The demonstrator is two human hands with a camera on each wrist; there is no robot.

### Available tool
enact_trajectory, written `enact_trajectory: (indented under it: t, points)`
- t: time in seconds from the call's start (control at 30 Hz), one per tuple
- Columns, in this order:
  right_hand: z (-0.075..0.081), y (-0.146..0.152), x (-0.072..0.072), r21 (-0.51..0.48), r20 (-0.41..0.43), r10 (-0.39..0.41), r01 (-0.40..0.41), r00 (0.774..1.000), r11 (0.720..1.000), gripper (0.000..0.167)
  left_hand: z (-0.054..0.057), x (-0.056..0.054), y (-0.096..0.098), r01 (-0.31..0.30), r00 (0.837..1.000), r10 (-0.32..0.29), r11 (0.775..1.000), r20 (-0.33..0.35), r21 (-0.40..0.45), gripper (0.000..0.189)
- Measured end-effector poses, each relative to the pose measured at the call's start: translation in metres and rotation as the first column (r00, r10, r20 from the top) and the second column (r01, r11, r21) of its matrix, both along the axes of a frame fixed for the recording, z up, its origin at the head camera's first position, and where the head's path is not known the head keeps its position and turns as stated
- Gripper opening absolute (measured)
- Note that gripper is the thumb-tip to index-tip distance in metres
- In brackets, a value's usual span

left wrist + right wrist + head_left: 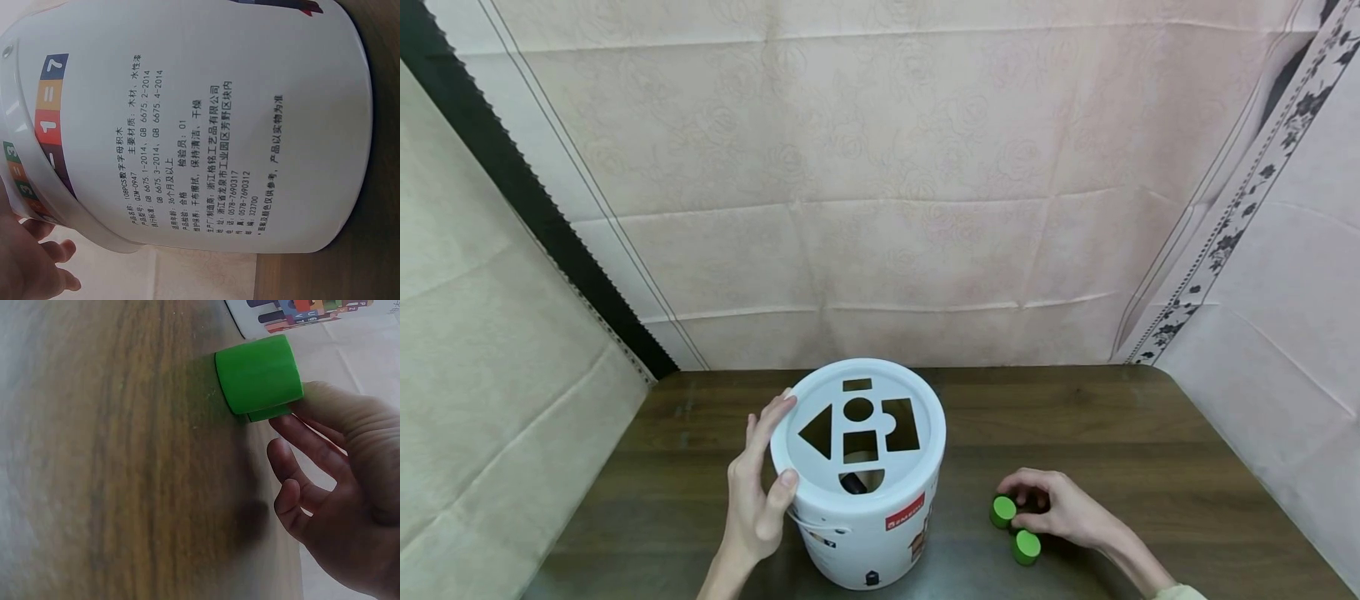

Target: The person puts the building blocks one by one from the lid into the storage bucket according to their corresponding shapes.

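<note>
A white bucket (pixel 865 533) with a pale lid (pixel 891 379) stands upright on the table, and several shaped holes pierce the lid. My left hand (pixel 760 492) rests against the lid's left edge, thumb and fingers spread along the rim. Printed text covers the bucket wall (pixel 187 125) in the left wrist view. To the right of the bucket, my right hand (pixel 1060 504) pinches a green cylinder block (pixel 1002 512) between thumb and fingers. A second green cylinder block (pixel 1026 547) sits just nearer, by the thumb. In the right wrist view, this nearer block (pixel 259 375) mostly hides the pinched one.
Dark wood table (pixel 1097 425) extends around the bucket. Patterned cloth (pixel 910 167) hangs behind, with more cloth at left and right. A dark piece (pixel 853 483) shows through the lid's front hole.
</note>
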State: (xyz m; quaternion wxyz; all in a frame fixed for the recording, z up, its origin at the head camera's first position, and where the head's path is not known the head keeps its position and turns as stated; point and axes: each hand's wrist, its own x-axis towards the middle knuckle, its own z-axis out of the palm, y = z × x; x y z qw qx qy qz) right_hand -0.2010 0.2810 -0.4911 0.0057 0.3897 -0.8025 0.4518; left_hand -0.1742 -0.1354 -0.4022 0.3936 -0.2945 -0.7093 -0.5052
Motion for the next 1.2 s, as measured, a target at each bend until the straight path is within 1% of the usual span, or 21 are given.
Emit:
enact_trajectory:
  t: [0.13, 0.4, 0.7, 0.8, 1.0, 1.1, 1.2]
  points:
    - [-0.001, 0.000, -0.001, -0.004, 0.003, 0.011, -0.011, 1.000, 1.000, 0.034, 0.000, 0.000, 0.000, -0.002, 1.000, 0.002, 1.000, 0.003, 0.000, 0.059]
    - [-0.002, 0.000, -0.002, 0.004, 0.025, 0.005, -0.006, 1.000, 1.000, 0.033, -0.001, 0.000, 0.000, -0.003, 1.000, 0.003, 1.000, 0.005, -0.002, 0.060]
    - [0.002, -0.002, 0.000, 0.005, 0.078, -0.010, 0.009, 0.997, 1.000, 0.028, 0.001, 0.000, 0.000, -0.010, 1.000, 0.010, 1.000, 0.010, 0.003, 0.060]
    - [0.004, -0.002, 0.000, 0.010, 0.091, -0.027, 0.026, 0.995, 1.000, 0.027, 0.001, 0.000, 0.000, -0.007, 1.000, 0.007, 1.000, 0.009, 0.004, 0.060]
    - [0.011, -0.001, 0.000, 0.017, 0.057, -0.065, 0.064, 0.996, 0.998, 0.026, 0.001, 0.001, 0.000, -0.009, 1.000, 0.009, 1.000, 0.011, 0.003, 0.060]
    - [0.017, -0.001, 0.000, 0.011, 0.026, -0.079, 0.079, 0.997, 0.997, 0.027, 0.002, 0.001, 0.000, -0.011, 1.000, 0.011, 1.000, 0.017, 0.006, 0.059]
    - [0.023, -0.001, 0.001, 0.004, 0.015, -0.101, 0.100, 0.995, 0.995, 0.027, 0.002, 0.001, 0.001, -0.014, 1.000, 0.014, 1.000, 0.021, 0.007, 0.059]
